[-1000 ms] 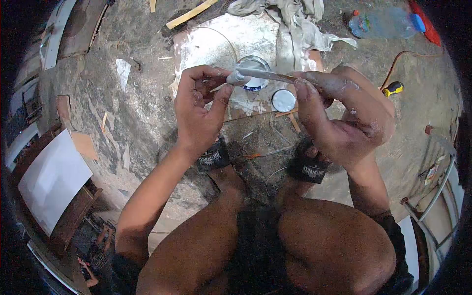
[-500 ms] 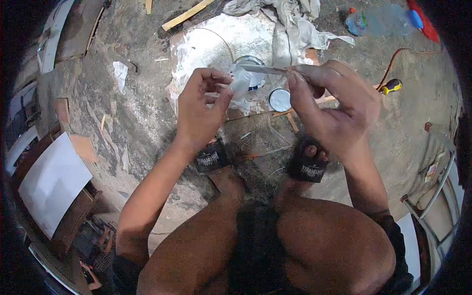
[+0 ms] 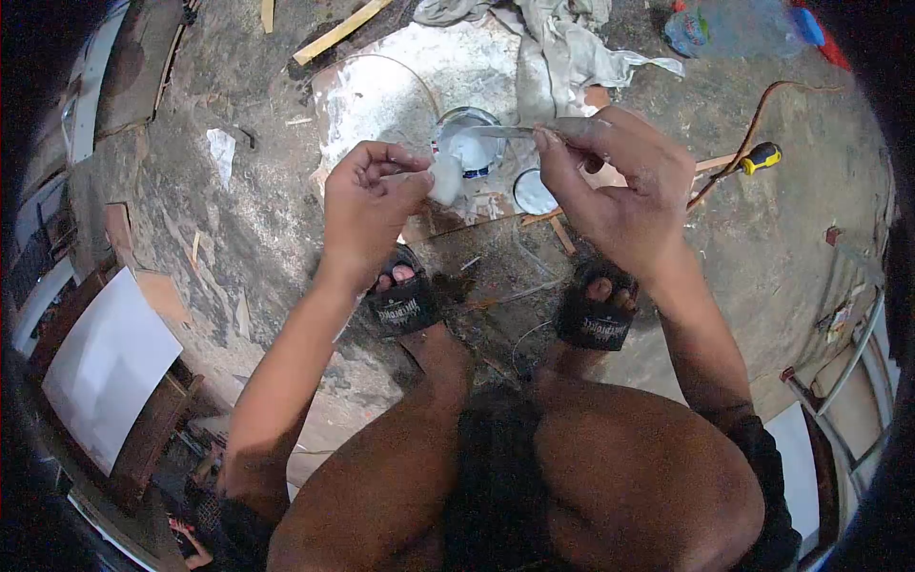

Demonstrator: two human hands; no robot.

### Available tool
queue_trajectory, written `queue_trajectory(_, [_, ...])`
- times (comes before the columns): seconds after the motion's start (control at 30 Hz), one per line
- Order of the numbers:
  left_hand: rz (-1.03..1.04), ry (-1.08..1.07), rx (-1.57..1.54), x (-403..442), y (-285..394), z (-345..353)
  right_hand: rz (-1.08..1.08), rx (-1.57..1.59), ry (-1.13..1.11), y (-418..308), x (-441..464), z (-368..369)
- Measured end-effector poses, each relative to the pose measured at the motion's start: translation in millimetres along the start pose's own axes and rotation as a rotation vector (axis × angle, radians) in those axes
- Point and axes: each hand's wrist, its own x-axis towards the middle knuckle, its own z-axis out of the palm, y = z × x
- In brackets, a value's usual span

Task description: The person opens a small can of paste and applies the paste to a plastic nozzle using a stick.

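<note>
My left hand (image 3: 375,210) is closed, its fingertips pinching a small translucent white plastic piece (image 3: 445,181). Between the thumb and fingers of my right hand (image 3: 629,186) is a thin flat metal blade (image 3: 515,132), pointing left. Its far end overlaps the open mouth of a round tin (image 3: 467,173); I cannot tell whether it touches the white stuff inside. A round white lid (image 3: 536,192) lies to the right of the tin, just below the right hand's fingertips.
The tin stands on a white-smeared board (image 3: 367,105). Grey cloth (image 3: 562,57) lies behind it. A yellow-and-black screwdriver (image 3: 761,158) and a clear plastic bottle (image 3: 739,33) are at right. Wood strips (image 3: 340,30) and a white panel (image 3: 110,367) are at left.
My left hand has drawn left and slightly down with the plastic piece, away from the blade. My right hand has shifted a little left with the blade, and more of the tin shows.
</note>
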Motion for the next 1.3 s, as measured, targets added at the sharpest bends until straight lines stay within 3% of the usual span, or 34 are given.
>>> queue_trajectory(0.2, [-0.097, 0.052, 0.083, -2.3, 11.3, 1.5, -0.019, -0.018, -0.094, 2.6, 1.4, -2.0])
queue_trajectory(0.4, [0.004, 0.024, 0.083, -3.3, 1.4, -2.4, 0.280, 0.080, -0.105, 15.5, -9.3, 15.2])
queue_trajectory(0.8, [0.000, -0.006, 0.080, -5.3, -3.7, -3.9, 0.603, 0.328, -0.211, 20.3, -24.1, 34.7])
queue_trajectory(1.3, [0.062, -0.043, 0.107, -5.7, -2.8, -2.3, 0.456, 0.224, -0.137, 33.1, -18.8, 27.1])
